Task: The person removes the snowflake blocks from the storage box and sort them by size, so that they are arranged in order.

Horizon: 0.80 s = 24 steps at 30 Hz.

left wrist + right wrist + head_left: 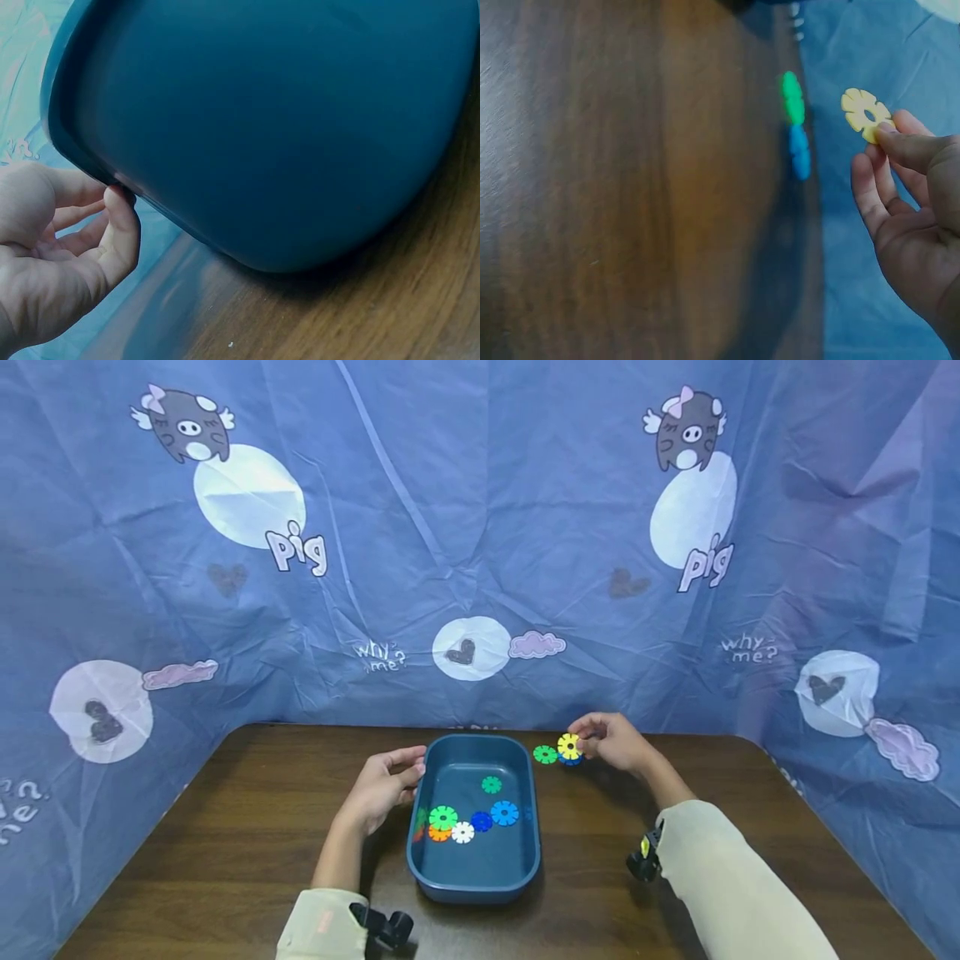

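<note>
My right hand pinches a yellow flower-shaped plastic disc between thumb and fingers, held up over the far side of the table. Under it lie a green disc and a blue disc, side by side. At the left long side of a dark blue tub, my left hand grips the rim with thumb and fingertips. Inside the tub are a light green disc, an orange disc, a white disc, a dark blue disc, a light blue disc and a teal-green disc.
The tub stands on a brown wooden table, whose far edge meets a blue printed cloth hanging behind it. Black camera mounts sit on both wrists, the left mount close to the tub's near left corner.
</note>
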Each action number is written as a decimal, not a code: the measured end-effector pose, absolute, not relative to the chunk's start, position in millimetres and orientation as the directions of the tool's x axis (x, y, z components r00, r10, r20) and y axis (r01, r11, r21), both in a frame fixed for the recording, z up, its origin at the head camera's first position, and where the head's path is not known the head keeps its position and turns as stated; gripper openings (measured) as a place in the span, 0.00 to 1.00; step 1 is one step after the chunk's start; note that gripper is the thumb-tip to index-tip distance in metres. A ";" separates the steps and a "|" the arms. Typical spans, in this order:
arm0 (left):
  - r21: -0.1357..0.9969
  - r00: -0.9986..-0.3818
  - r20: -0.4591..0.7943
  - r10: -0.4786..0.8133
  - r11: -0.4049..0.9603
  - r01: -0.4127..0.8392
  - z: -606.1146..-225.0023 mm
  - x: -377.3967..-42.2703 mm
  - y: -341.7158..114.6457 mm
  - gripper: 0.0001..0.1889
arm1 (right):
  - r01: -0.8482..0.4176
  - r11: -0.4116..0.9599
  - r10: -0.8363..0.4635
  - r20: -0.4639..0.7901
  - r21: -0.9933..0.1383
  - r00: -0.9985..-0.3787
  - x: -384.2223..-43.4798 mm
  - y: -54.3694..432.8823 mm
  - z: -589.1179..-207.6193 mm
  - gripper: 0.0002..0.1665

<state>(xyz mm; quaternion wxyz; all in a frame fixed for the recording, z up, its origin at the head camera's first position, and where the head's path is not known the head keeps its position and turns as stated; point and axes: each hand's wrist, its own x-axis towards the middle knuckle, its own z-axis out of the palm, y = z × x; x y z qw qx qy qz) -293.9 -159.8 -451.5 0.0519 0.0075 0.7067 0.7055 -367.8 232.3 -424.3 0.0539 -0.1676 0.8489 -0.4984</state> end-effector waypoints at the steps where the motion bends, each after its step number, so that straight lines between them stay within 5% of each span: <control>1: 0.998 -0.995 -0.060 0.084 0.003 -0.060 -451.6 -293.7 -159.7 0.20 | -0.222 0.443 -0.323 0.076 -0.869 -0.943 -367.9 234.4 -428.1 0.14; 24: 0.996 -0.994 -0.083 0.071 0.022 -0.082 -449.5 -293.6 -159.8 0.20 | -0.124 0.349 -0.075 0.104 -0.929 -0.992 -363.1 255.3 -468.7 0.17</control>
